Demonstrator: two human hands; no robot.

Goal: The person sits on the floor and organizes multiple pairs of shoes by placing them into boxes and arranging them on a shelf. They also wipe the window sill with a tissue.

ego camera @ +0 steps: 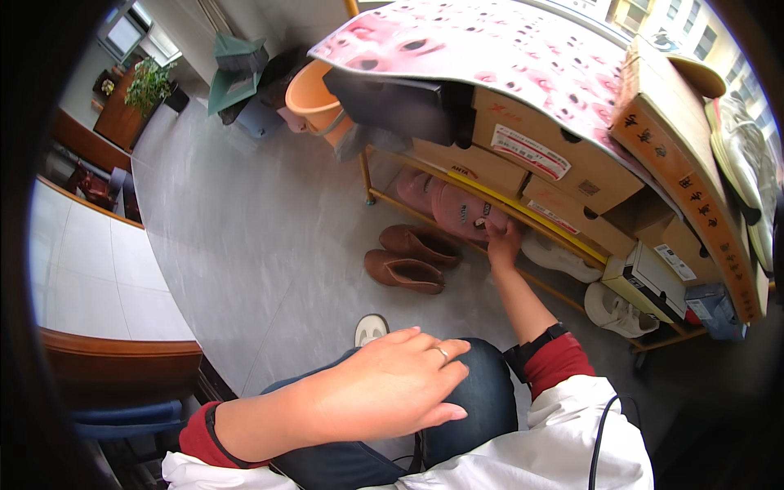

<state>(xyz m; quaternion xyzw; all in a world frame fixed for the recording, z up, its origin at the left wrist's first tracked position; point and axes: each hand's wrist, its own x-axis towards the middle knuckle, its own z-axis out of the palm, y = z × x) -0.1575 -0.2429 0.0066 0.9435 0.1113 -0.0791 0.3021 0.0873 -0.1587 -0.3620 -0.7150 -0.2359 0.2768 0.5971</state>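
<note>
My right hand [503, 244] reaches to the lower tier of a shoe rack [422, 228], its fingers at the near end of a pink slipper [456, 208] and appearing to grip it. Behind that lies a second pink slipper [414, 188]. The slipper bears writing and a small dark-and-white decoration. My left hand [398, 383], with a ring on one finger, hovers palm down above my bent knee. Its fingers are slightly apart and hold nothing. A pair of brown ankle boots [404, 271] stands on the floor beside the rack.
Shoeboxes [545, 144] fill the upper tier under a pink patterned cover [490, 43]. Right of my hand are white shoes [618, 309] and a long cardboard piece [686, 177]. An orange bucket [312, 98] and green dustpan [236, 79] stand beyond; wooden furniture [122, 367] is at left.
</note>
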